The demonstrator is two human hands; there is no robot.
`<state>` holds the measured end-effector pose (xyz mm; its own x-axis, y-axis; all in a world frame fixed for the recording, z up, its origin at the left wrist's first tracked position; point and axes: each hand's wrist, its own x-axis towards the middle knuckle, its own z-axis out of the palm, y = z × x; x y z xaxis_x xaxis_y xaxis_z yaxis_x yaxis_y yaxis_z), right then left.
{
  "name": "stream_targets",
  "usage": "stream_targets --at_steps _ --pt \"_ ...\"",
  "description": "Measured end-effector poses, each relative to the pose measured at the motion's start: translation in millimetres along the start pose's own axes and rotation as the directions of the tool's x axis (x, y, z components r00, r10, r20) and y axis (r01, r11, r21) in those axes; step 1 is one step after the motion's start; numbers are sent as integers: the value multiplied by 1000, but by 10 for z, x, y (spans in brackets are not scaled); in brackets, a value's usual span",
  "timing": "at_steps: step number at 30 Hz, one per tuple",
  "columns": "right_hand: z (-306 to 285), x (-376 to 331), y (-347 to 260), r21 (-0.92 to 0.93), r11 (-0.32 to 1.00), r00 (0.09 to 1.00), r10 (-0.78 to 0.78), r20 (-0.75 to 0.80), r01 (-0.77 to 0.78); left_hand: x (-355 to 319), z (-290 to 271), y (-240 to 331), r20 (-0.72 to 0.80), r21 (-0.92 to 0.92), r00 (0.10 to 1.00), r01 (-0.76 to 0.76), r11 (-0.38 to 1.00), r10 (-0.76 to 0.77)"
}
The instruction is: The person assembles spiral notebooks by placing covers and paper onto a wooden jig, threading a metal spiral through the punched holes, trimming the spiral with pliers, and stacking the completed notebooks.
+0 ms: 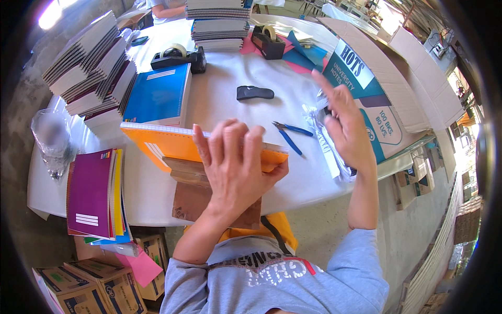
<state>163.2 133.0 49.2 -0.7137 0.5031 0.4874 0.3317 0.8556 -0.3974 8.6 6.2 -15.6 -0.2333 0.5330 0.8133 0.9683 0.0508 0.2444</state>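
An orange notebook (157, 142) stands on edge in front of me, its row of binding holes or coils along the top. My left hand (230, 162) grips it near its right end, fingers over the top edge and thumb on the near side. A wooden block (187, 170) props the notebook, above a brown board (191, 203). My right hand (346, 125) is raised at the right, fingers apart with the index stretched out, over a bundle of white strips (327, 149). Blue-handled cutting pliers (293, 135) and a small black tool (255, 93) lie on the table between the hands and beyond.
A blue notebook (157, 97) lies beyond the orange one. Stacks of spiral notebooks (89, 65) rise at the left, near purple notebooks (90, 191). Tape dispensers (269, 44) stand farther back. A large carton (389, 112) borders the right; boxes (104, 288) sit below left.
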Motion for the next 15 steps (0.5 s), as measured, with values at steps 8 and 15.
stream_targets --at_steps 8,15 --pt "339 -167 75 393 918 992 -9 -128 59 39 66 -2 -48 -2 997 -60 998 60" --pt "384 -166 49 516 832 978 -155 -140 206 16 68 11 -77 54 995 -60 997 64"
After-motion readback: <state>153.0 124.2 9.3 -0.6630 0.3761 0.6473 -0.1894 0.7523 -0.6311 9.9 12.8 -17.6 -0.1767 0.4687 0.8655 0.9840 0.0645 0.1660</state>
